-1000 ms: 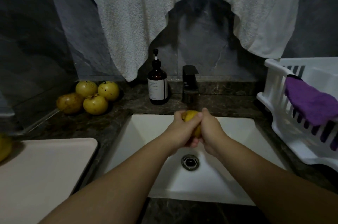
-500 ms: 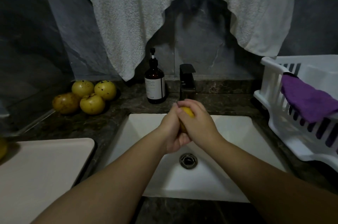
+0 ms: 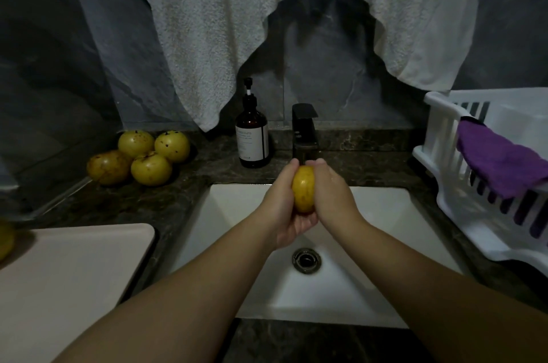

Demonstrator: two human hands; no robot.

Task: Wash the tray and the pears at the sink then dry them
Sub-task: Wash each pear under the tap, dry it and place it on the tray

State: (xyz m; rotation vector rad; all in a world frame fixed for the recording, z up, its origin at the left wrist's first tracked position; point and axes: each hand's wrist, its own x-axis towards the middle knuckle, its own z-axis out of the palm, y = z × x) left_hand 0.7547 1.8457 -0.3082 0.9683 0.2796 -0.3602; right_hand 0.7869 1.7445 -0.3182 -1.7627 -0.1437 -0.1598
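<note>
Over the sink (image 3: 243, 214), the pear (image 3: 303, 188) now shows between both hands.

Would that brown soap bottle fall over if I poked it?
Maybe. The soap bottle stands upright on the counter, tall and narrow with a pump on top, so a poke up high could likely tip it. It looks like glass, so it might be heavy, and could break if it fell into the sink.
</note>
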